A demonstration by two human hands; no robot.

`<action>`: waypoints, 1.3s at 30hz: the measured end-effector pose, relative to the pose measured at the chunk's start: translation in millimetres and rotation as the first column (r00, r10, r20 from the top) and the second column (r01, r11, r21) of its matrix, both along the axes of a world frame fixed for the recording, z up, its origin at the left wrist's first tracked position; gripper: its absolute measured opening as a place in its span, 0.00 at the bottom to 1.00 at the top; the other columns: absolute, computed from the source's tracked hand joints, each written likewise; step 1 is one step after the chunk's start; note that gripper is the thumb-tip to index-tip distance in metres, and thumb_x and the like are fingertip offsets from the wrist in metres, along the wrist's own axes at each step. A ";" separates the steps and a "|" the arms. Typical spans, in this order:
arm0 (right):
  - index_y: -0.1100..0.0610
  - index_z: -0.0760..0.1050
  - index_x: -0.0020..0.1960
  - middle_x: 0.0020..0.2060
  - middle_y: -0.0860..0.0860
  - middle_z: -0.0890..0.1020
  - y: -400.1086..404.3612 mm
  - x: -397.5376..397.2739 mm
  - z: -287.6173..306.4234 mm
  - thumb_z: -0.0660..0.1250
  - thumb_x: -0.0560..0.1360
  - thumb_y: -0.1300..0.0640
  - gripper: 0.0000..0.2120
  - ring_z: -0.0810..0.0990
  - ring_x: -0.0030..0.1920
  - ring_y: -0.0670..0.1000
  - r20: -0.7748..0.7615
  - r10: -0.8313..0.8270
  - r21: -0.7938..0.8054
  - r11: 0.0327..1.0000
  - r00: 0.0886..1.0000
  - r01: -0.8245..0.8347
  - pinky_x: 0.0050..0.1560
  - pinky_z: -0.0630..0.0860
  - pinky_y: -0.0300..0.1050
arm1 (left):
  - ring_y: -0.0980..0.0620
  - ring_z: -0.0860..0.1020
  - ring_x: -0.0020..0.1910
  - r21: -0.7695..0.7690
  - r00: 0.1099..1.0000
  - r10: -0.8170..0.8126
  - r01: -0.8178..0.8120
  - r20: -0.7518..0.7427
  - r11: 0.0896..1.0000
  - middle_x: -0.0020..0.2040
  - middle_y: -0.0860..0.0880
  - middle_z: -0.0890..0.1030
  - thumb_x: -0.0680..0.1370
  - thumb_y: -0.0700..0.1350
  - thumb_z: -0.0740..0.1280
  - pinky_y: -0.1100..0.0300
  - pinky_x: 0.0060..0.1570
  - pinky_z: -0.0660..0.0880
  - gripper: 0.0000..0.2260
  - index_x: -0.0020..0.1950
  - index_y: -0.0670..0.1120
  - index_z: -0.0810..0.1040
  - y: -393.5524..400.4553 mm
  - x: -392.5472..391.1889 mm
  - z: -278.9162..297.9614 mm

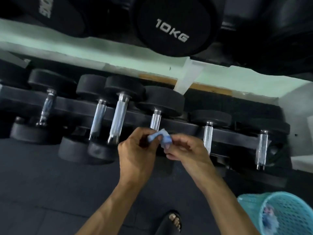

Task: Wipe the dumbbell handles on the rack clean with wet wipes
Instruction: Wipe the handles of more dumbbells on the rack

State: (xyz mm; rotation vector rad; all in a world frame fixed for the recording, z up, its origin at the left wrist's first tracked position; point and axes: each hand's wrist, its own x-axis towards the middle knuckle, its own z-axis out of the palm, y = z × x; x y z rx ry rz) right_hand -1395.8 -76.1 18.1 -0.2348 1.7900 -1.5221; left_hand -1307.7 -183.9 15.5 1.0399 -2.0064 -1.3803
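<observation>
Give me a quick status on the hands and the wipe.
Left hand and right hand both pinch the bunched blue wet wipe. Wipe held just in front of a lower-rack dumbbell handle, not on it. Nothing blocking the handles.

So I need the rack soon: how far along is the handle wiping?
Done: crumpled wipes already lie in the turquoise plastic basket. In hand: both hands, left and right, pinch a bunched blue wet wipe. Left: unclear; the chrome dumbbell handles show no visible difference.
</observation>
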 end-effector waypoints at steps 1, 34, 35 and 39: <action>0.53 0.84 0.46 0.41 0.54 0.87 -4.2 -0.3 -0.4 0.71 0.75 0.66 0.09 0.86 0.42 0.51 -0.035 -0.058 0.004 0.998 0.998 0.058 0.44 0.82 0.42 | 0.61 0.79 0.34 0.004 1.000 -0.006 0.006 0.003 1.000 0.36 0.60 0.82 0.71 0.40 0.77 0.70 0.35 0.74 0.10 0.40 0.54 0.79 -5.5 -5.9 1.7; 0.57 0.82 0.58 0.57 0.54 0.81 -111.0 87.7 -71.8 0.68 0.79 0.54 0.11 0.78 0.57 0.57 -0.621 -0.071 0.550 0.669 0.781 0.499 0.59 0.76 0.55 | 0.54 0.84 0.41 0.447 0.809 -0.558 0.437 0.185 0.781 0.41 0.50 0.85 0.77 0.38 0.71 0.63 0.40 0.80 0.05 0.46 0.49 0.82 -220.2 -11.5 -78.7; 0.57 0.82 0.57 0.56 0.54 0.82 -111.2 86.1 -73.2 0.68 0.79 0.53 0.10 0.78 0.57 0.57 -0.628 -0.072 0.554 0.658 0.775 0.510 0.58 0.76 0.56 | 0.52 0.85 0.43 0.465 0.783 -0.592 0.458 0.192 0.757 0.42 0.50 0.85 0.77 0.36 0.70 0.60 0.43 0.81 0.08 0.46 0.49 0.83 -218.0 -18.2 -86.3; 0.56 0.82 0.53 0.54 0.52 0.81 -114.5 84.7 -80.1 0.70 0.78 0.50 0.10 0.76 0.56 0.56 -0.616 -0.138 0.575 0.595 0.776 0.562 0.57 0.76 0.57 | 0.56 0.85 0.41 0.544 0.683 -0.715 0.547 0.151 0.637 0.40 0.54 0.86 0.77 0.37 0.71 0.64 0.40 0.80 0.09 0.42 0.50 0.85 -208.9 -38.0 -102.8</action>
